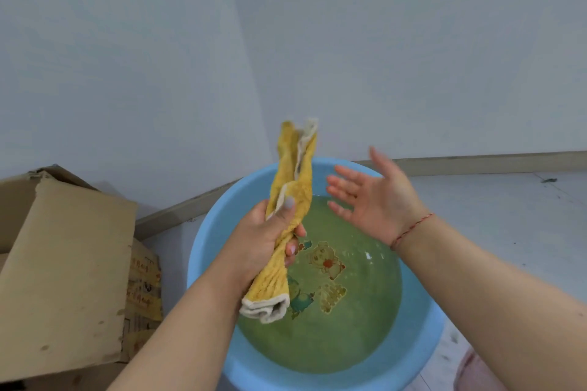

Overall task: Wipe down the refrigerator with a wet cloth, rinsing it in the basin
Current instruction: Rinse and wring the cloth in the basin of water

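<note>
Head view: the left hand (270,238) grips a twisted yellow cloth (287,216) around its middle, fingers (293,247) and thumb curled tight on it. The cloth stands nearly upright, slightly tilted, its upper end rising above the far rim of the basin and its lower folded end, edged in off-white, hanging just over the water. The right hand (371,197) is held apart from the cloth, to its right, palm turned toward it, fingers straight and spread, holding nothing; a thin red string (409,230) circles the right wrist. Both hands are above the blue basin (209,251), which sits on the floor (495,216) close to the corner of two pale walls (127,57). The basin holds greenish, cloudy water (343,336); cartoon figures printed on its bottom show through. A brown cardboard box (63,263) stands to the left of the basin, just beside it, with a second printed box (144,286) partly hidden behind. A skirting board (476,162) runs along the foot of the wall
</note>
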Action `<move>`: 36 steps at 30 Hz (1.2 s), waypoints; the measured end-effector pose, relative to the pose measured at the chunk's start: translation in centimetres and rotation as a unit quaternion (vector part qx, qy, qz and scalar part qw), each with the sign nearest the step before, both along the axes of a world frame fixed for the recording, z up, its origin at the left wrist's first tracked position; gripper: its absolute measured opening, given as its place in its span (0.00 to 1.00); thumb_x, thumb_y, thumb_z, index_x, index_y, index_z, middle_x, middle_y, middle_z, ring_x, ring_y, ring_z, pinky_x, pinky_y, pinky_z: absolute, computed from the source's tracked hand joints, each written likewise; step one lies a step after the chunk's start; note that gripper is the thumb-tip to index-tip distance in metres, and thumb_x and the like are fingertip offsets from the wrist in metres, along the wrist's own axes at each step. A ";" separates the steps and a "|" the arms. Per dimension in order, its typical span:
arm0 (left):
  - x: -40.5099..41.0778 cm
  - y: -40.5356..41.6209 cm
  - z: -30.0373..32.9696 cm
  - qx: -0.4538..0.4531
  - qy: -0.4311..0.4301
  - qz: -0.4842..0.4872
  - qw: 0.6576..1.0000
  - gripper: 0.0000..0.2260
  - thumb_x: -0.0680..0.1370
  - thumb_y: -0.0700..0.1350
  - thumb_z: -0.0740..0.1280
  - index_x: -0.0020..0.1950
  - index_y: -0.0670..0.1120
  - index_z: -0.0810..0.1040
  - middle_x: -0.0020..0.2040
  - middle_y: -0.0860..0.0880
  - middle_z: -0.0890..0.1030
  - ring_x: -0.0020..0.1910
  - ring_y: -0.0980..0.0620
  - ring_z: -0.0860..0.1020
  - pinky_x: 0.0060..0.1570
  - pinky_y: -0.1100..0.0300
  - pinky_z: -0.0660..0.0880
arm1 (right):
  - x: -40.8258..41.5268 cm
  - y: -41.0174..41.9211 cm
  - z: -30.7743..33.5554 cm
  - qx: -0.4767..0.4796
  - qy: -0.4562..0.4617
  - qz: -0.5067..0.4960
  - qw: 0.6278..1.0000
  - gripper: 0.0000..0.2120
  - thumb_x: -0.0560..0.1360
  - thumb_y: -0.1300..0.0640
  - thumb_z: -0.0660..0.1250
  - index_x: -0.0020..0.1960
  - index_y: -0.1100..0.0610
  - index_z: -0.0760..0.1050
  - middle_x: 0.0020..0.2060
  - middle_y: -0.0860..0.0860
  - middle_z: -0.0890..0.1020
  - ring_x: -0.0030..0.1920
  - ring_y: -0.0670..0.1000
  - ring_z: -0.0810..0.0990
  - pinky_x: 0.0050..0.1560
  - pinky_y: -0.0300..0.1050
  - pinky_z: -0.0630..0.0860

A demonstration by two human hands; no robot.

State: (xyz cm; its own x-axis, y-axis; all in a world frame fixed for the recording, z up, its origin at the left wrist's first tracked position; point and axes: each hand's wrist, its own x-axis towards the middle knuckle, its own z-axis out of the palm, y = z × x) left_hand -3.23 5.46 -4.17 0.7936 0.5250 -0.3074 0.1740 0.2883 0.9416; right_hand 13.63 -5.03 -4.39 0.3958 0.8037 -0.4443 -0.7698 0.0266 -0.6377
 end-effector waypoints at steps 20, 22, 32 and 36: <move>-0.1 -0.4 0.5 0.187 -0.012 0.084 0.979 0.12 0.79 0.55 0.63 0.46 0.49 0.82 0.44 0.43 0.84 0.47 0.39 0.81 0.52 0.43 0.77 | -4.5 1.1 -0.6 -0.114 -0.340 0.046 0.933 0.27 0.63 0.41 0.74 0.56 0.51 0.71 0.44 0.49 0.79 0.44 0.48 0.80 0.47 0.47 0.78; -0.1 -0.5 0.8 0.213 -0.011 0.084 0.973 0.13 0.80 0.54 0.62 0.44 0.48 0.81 0.40 0.46 0.84 0.40 0.45 0.81 0.46 0.48 0.77 | -4.4 1.2 -0.9 -0.102 -0.354 0.047 0.928 0.28 0.63 0.50 0.78 0.57 0.52 0.70 0.41 0.50 0.79 0.42 0.50 0.81 0.45 0.48 0.79; -0.1 -0.1 1.6 0.084 -0.068 0.093 0.990 0.06 0.80 0.49 0.62 0.52 0.50 0.77 0.48 0.45 0.83 0.50 0.46 0.82 0.52 0.48 0.78 | -4.5 0.7 -1.0 -0.066 -0.206 0.108 0.970 0.12 0.77 0.51 0.66 0.48 0.61 0.74 0.40 0.55 0.79 0.35 0.52 0.79 0.31 0.41 0.75; -0.4 0.7 1.5 0.090 -0.040 0.066 0.993 0.11 0.78 0.38 0.66 0.58 0.49 0.76 0.49 0.46 0.84 0.50 0.46 0.83 0.49 0.48 0.79 | -3.5 0.9 -1.3 -0.092 -0.207 0.013 0.974 0.19 0.70 0.58 0.74 0.58 0.56 0.73 0.53 0.58 0.81 0.49 0.56 0.82 0.47 0.50 0.79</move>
State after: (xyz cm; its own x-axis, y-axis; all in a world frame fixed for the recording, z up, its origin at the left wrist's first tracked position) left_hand -3.63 6.21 -2.70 0.7329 0.6662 -0.1381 0.0689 0.1293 0.9892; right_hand 10.11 -4.13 -5.73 0.5518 0.7377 -0.3891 -0.4447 -0.1344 -0.8855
